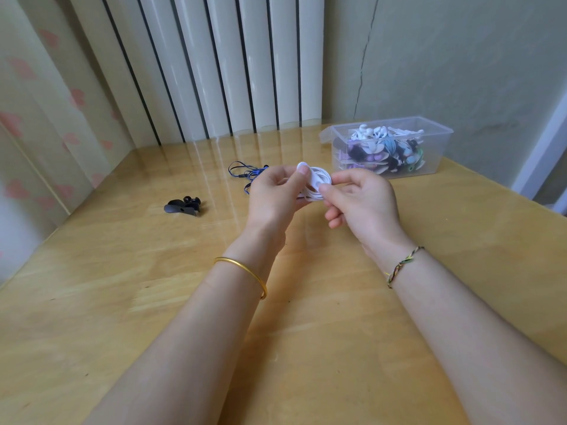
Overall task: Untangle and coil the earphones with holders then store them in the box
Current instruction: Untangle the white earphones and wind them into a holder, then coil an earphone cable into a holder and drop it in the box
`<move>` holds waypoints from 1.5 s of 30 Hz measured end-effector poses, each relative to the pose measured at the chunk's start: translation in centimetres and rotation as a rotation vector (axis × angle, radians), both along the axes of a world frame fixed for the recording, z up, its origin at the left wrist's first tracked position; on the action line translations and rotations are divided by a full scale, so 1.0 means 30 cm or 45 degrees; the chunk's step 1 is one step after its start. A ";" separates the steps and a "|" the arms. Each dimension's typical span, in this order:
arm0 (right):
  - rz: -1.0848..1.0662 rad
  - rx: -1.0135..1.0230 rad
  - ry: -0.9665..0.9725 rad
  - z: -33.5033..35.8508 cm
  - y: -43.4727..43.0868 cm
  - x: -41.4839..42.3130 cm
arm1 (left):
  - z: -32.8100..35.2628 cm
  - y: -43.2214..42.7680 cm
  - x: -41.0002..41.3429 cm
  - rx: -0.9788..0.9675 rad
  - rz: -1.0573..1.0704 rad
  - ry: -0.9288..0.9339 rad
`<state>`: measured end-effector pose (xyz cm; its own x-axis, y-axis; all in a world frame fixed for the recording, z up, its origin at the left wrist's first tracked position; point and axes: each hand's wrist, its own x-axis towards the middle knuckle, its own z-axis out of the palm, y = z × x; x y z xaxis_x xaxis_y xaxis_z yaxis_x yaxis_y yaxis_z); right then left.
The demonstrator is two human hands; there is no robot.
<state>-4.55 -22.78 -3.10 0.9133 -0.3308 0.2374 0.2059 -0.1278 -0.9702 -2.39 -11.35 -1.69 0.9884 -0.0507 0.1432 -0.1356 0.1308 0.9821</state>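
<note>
Hands meet in the air just in front of the clear plastic box, a little to its left. Between them is a bundle of white earphones, the cord wound into loose loops. The left hand has its fingers curled round the near side of the bundle, the thumb pressing a rounded white piece at the top; it may be a holder or an earbud, I cannot tell from this angle. The right hand pinches the loops from the box side with thumb and forefinger, its other fingers curled loosely beneath.

The box stands open on the wooden table and is filled with coiled earphones in white, blue, purple and black. Left of the box, beyond the left hand, a tangle of blue earphones lies on the wood. Further left of the box lies a black holder, well apart from everything else. A gold bangle circles the left wrist, and a braided bracelet the right.
</note>
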 end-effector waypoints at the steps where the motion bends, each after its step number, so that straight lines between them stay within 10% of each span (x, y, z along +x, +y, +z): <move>1: -0.005 -0.047 -0.010 -0.001 -0.003 0.001 | 0.001 0.004 0.001 -0.034 0.007 0.012; 11: 0.235 0.179 0.116 0.043 -0.044 -0.017 | 0.003 -0.007 0.019 -0.264 0.025 0.236; 20: 0.036 0.129 0.079 0.155 -0.253 0.058 | 0.137 -0.216 0.127 0.036 -0.076 0.282; 32: -0.936 -0.920 0.180 0.226 -0.565 0.387 | 0.215 -0.435 0.413 0.429 0.073 0.025; 38: -0.812 -1.449 0.429 0.176 -0.556 0.465 | 0.154 -0.418 0.474 0.363 0.191 -0.023; 45: -0.694 -1.399 0.277 0.218 -0.485 0.345 | 0.123 -0.301 0.406 0.252 0.360 -0.035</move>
